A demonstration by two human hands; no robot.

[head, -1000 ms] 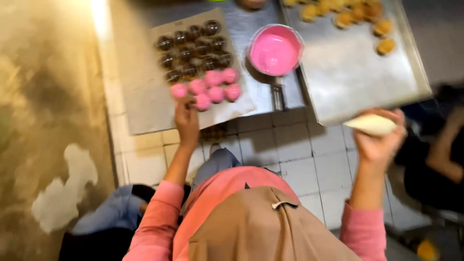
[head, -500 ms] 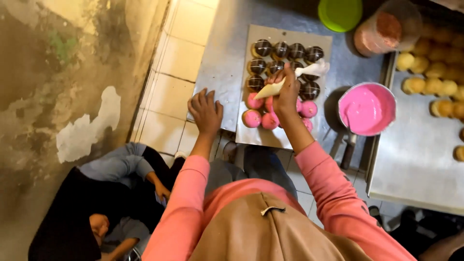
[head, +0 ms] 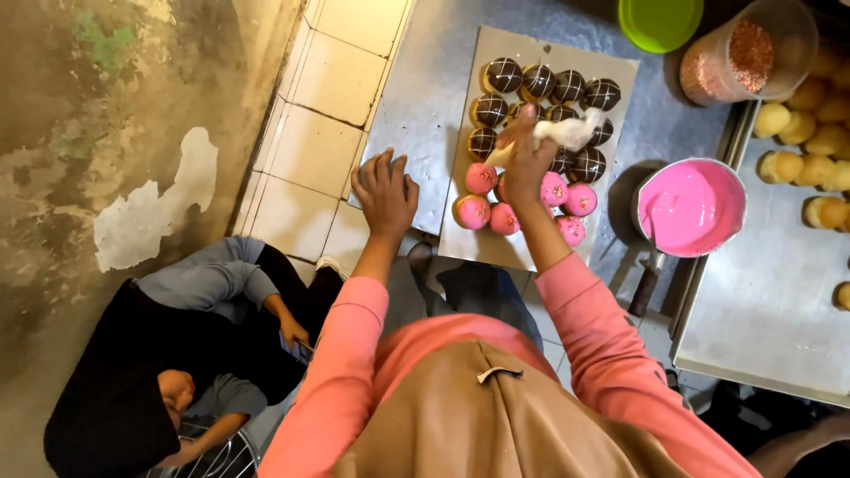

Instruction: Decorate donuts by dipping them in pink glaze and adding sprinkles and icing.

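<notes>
My right hand (head: 529,164) grips a white piping bag (head: 567,133), its tip pointing down at a pink-glazed doughnut (head: 481,178). It hovers over a grey board (head: 469,241) that holds several pink-glazed doughnuts and several chocolate-glazed ones (head: 504,74) with white lines. My left hand (head: 385,190) rests with fingers spread on the metal tabletop (head: 425,97), just left of the board. It holds nothing.
A pan of pink glaze (head: 691,207) stands right of the board. A metal tray (head: 761,310) with plain doughnuts (head: 797,128) lies further right. A green lid (head: 660,19) and a tub of sprinkles (head: 748,53) sit behind. A person in dark clothes (head: 168,354) crouches at lower left.
My right hand came in from the far right with the piping bag and now holds it over the doughnuts. The left hand shifted to the tabletop beside the board. The view swung left.
</notes>
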